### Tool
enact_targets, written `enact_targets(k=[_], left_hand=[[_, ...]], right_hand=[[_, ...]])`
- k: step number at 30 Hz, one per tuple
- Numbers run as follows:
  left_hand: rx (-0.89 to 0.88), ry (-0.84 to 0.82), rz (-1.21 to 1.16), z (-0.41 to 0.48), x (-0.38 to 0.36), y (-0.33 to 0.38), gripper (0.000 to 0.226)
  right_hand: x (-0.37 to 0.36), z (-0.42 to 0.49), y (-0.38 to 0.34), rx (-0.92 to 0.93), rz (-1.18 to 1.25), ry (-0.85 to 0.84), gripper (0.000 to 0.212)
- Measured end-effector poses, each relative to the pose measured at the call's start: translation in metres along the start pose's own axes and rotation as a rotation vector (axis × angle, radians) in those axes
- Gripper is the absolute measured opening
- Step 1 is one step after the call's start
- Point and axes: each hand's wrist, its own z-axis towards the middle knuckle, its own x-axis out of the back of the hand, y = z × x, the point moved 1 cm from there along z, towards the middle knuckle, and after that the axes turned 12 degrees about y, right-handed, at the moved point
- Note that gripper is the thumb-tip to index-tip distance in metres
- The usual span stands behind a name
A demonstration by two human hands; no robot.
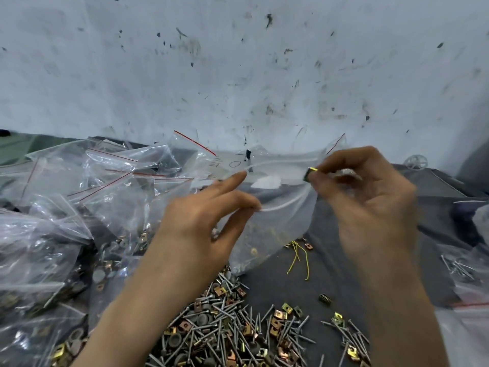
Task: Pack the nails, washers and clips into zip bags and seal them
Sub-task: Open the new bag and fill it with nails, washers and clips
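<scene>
- Centre frame: left hand (201, 215) pinches the bag (267, 234) mouth open; right hand (370, 202) pinches a clip (309, 174) at its rim.
- Step, apparently: filling; next, release the clip inside; pile (238, 327) lies lower centre on the tabletop (304, 274).

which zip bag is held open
The zip bag in the middle: left hand pinches its rim, right hand holds a clip at its mouth; other bags lie heaped.
</scene>
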Motion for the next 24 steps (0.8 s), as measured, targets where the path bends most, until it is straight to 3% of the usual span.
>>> enact_targets(k=[3,5,9,12,13,18,20,24], left_hand=[[-0.041,-0.019,0.028,-0.003,-0.004,0.003,0.012],[-0.015,-0.003,0.01,-0.003,-0.004,0.002,0.012],[0.045,0.02,-0.01,0.001,0.003,-0.004,0.009],[0.103,0.04,0.026,0.003,0.007,-0.013,0.015],[0.142,0.059,0.035,0.004,0.008,-0.016,0.017],[0.286,0.13,0.063,0.007,0.015,-0.036,0.017],[0.308,0.134,0.074,0.007,0.018,-0.041,0.018],[0.346,0.143,0.092,0.008,0.022,-0.046,0.019]], right_hand=[[-0.005,-0.003,-0.002,0.11,-0.263,-0.105,0.025],[-0.002,-0.001,-0.002,0.142,-0.28,-0.092,0.022],[0.01,0.002,0.001,0.041,-0.17,0.018,0.017],[0.021,0.008,0.015,-0.053,-0.295,0.011,0.009],[0.024,0.009,0.024,-0.137,-0.414,-0.082,0.012],[0.004,-0.021,0.078,-0.614,-0.95,-0.968,0.006],[-0.007,-0.035,0.093,-0.658,-1.053,-1.121,0.017],[-0.014,-0.05,0.111,-0.74,-1.094,-1.228,0.028]])
